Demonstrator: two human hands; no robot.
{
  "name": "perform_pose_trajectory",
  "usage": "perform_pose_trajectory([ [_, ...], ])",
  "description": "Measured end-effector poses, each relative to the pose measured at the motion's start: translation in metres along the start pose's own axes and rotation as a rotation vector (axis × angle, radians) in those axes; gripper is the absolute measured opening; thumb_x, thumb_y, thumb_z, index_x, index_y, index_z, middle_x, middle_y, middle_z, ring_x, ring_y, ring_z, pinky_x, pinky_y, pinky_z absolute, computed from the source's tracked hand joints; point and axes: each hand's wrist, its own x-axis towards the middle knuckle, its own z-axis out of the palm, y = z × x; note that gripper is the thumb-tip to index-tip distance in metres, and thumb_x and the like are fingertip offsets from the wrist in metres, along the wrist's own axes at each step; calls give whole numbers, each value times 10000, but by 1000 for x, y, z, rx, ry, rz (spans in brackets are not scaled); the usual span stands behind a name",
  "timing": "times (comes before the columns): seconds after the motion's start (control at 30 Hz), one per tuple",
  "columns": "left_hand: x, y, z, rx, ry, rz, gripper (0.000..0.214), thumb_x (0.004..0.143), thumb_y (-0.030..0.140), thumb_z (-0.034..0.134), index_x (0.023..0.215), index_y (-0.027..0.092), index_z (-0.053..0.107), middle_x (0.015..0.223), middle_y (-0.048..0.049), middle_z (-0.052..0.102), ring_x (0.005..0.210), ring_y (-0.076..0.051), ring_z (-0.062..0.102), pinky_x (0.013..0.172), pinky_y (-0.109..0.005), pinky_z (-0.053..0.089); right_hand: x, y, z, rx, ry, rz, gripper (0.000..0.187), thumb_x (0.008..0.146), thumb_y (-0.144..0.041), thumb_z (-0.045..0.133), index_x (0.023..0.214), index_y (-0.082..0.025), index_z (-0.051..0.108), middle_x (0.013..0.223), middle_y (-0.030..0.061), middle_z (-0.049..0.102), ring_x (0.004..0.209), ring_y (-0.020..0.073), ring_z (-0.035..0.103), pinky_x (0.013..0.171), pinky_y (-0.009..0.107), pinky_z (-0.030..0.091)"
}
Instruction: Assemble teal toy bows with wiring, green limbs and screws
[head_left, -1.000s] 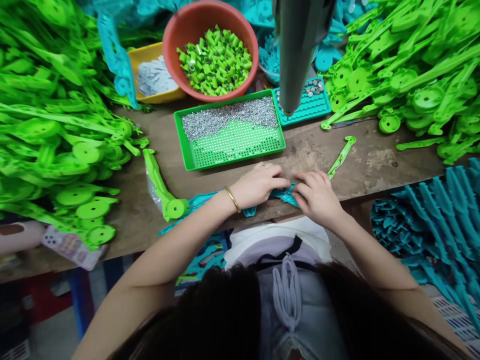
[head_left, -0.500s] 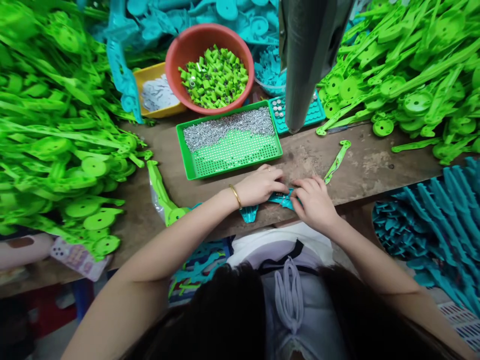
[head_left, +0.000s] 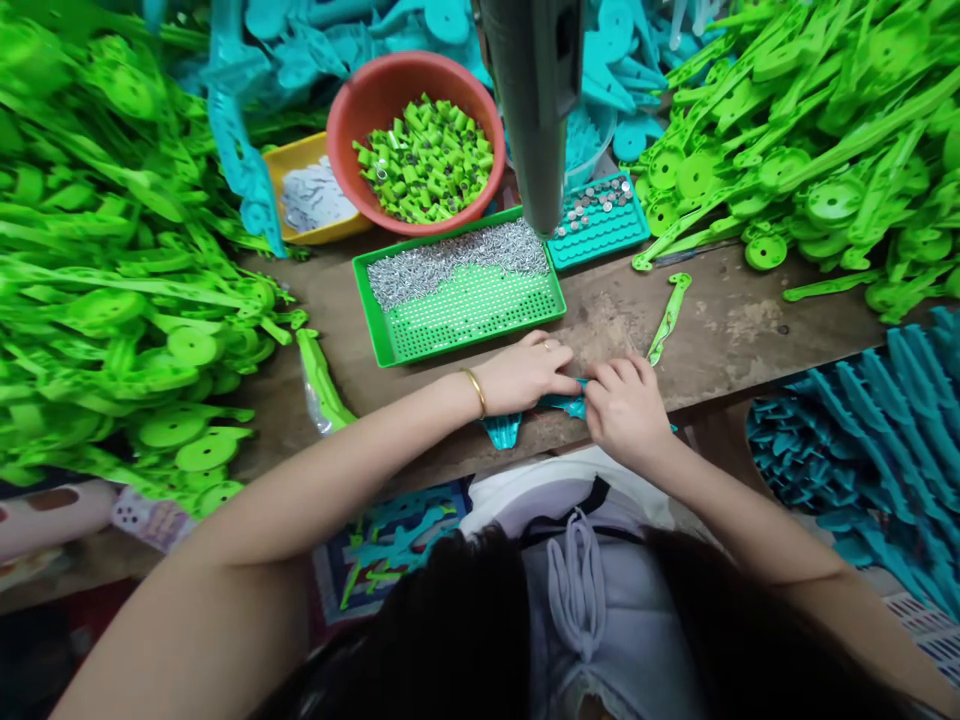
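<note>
A teal plastic part point(head_left: 503, 430) lies along the front of the wooden bench, partly covered by my hands. My left hand point(head_left: 531, 374), with a gold bangle at the wrist, rests over it with fingers bent down onto it. Close beside it, my right hand point(head_left: 627, 408) has its fingertips pinched together at the same part. Anything small between the fingertips is hidden. A slim light-green plastic arm point(head_left: 667, 320) lies just beyond my right hand. Past my left hand sits a green perforated tray point(head_left: 465, 335) with many small metal screws or pins point(head_left: 457, 262).
A dark pole point(head_left: 536, 130) hangs over the tray's far right corner. Behind stand a red bowl point(head_left: 343, 135) of green caps, a yellow tray point(head_left: 300, 238) and a teal ridged tray point(head_left: 600, 240) with metal discs. Green parts point(head_left: 127, 300) heap on both sides; teal parts point(head_left: 847, 440) stack right.
The dark pole has shifted left, uncovering the teal tray's discs. My hands stay at the teal part, with the fingertips slightly closer together and more of the part covered.
</note>
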Motion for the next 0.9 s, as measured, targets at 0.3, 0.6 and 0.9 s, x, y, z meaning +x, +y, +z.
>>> perform_pose_trajectory([
  [0.3, -4, 22, -13, 198, 119, 60, 175, 935, 198, 551, 1033, 243, 688, 889, -52, 610, 865, -188, 563, 1044, -464, 375, 24, 59, -44, 144, 70, -93, 198, 926, -323, 542, 956, -236, 717, 1152, 72, 695, 1050, 245, 594, 939, 447, 454],
  [0.6, -3, 64, -10, 354, 140, -198, 171, 912, 238, 562, 994, 166, 695, 1163, -150, 649, 1169, -293, 579, 1103, -517, 397, 246, 199, -93, 162, 388, 315, 258, 916, -184, 473, 1098, -137, 650, 1154, 154, 676, 1076, 264, 611, 992, 465, 440],
  [0.9, -7, 73, 3, 289, 158, -317, 241, 936, 211, 505, 1099, 132, 664, 1266, -181, 625, 1235, -305, 570, 1071, -488, 453, 354, 248, -77, 81, 383, 383, 481, 1006, -380, 367, 1031, 47, 586, 1110, 263, 609, 1111, 349, 609, 883, 496, 437],
])
